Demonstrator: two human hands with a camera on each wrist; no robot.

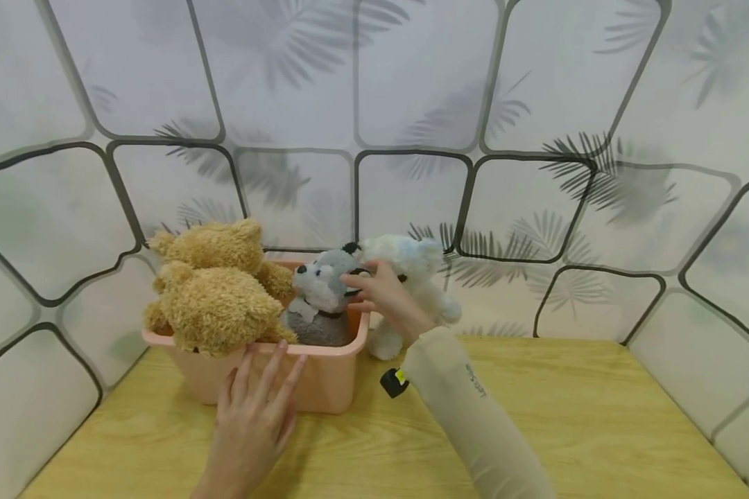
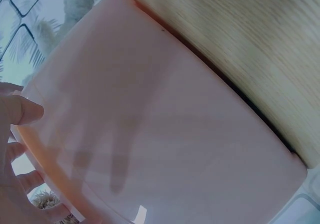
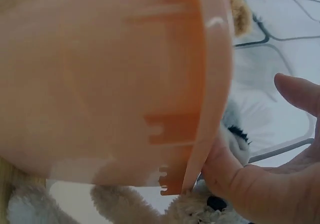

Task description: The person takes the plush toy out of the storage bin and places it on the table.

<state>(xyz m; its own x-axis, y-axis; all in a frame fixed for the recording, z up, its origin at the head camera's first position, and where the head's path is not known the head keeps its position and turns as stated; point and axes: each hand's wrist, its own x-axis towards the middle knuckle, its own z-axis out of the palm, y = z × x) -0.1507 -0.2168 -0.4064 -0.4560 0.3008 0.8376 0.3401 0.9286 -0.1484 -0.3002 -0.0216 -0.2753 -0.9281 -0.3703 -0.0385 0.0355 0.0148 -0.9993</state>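
A pink plastic bin (image 1: pixel 324 381) holds two curly tan teddy bears (image 1: pixel 221 308) at its left and a grey-and-white husky plush (image 1: pixel 324 277) at its right. The fingers of my left hand (image 1: pixel 252 402) lie straight against the bin's front, tips at the rim. In the left wrist view, that hand (image 2: pixel 17 149) overlaps the bin's edge. My right hand (image 1: pixel 390 298) reaches over the bin's right end, fingers spread beside the husky's head. The right wrist view shows the thumb of this hand (image 3: pixel 270 184) raised and another finger at the rim, close to the husky's ear.
A white fluffy plush (image 1: pixel 412 263) sits outside the bin, at its right and behind my right hand. A small black device (image 1: pixel 394 382) hangs at my right wrist. The wood-grain table (image 1: pixel 574 416) meets patterned fabric walls (image 1: pixel 412 194) at its back and sides.
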